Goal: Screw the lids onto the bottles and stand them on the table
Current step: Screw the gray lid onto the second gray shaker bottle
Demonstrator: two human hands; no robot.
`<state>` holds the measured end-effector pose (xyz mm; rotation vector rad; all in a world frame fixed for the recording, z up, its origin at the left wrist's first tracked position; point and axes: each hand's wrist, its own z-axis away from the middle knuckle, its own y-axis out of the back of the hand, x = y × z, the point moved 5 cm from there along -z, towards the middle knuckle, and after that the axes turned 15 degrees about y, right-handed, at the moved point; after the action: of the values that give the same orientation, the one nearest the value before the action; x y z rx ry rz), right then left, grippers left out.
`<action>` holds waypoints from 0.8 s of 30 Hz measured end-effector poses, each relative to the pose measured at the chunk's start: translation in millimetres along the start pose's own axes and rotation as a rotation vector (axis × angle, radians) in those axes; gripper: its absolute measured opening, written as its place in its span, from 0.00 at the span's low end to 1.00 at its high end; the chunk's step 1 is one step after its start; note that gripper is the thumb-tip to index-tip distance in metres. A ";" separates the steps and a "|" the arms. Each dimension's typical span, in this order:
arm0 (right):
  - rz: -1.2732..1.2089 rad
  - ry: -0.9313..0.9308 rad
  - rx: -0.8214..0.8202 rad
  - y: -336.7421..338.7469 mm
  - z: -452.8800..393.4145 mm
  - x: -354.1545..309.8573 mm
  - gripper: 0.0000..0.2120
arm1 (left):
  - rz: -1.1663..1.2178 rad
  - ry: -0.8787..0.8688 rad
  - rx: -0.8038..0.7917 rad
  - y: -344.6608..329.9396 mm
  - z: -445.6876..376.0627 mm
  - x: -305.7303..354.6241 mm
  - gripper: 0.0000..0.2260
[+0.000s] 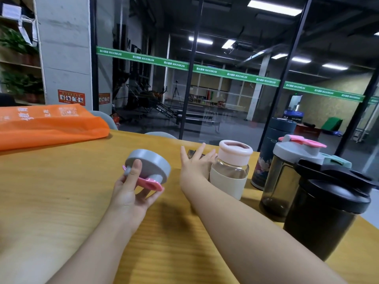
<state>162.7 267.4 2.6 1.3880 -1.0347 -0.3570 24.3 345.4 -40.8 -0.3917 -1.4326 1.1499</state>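
Note:
My left hand (131, 193) holds a grey lid with a pink flip cap (148, 168) above the wooden table (61, 201), tilted with its underside toward me. My right hand (195, 160) is stretched forward with fingers spread, just left of a clear bottle with a pink lid and cream sleeve (230, 169). A small dark object (191, 153) lies behind the right hand, mostly hidden. To the right stand a smoky bottle with a grey and pink lid (287, 177), a black shaker bottle with a black lid (328, 210) and a dark blue flask (270, 152).
An orange cloth bag (47, 124) lies at the table's far left. A pale green lid (336, 160) shows behind the black shaker. A glass wall runs along the table's far edge. The bottles crowd the right side near the table's right edge.

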 end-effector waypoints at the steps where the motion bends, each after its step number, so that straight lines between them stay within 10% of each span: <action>1: -0.002 -0.001 -0.012 -2.2 -1.4 -0.9 0.39 | 0.005 0.005 -0.007 -0.5 -0.9 -0.7 0.18; 10: -0.038 0.071 0.134 -4.4 4.5 -11.7 0.26 | 0.153 0.024 0.053 3.0 4.7 1.6 0.15; 18: -0.260 0.142 0.283 23.7 19.6 -12.7 0.47 | 0.216 -0.023 0.084 3.1 3.8 3.3 0.12; 24: -0.750 0.165 0.725 40.5 41.9 -0.7 0.48 | 0.196 -0.064 0.063 -1.5 11.2 6.1 0.24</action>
<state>116.1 250.3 33.1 2.4163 -0.4678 -0.4148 13.3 345.0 -34.0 -0.4620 -1.4335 1.3728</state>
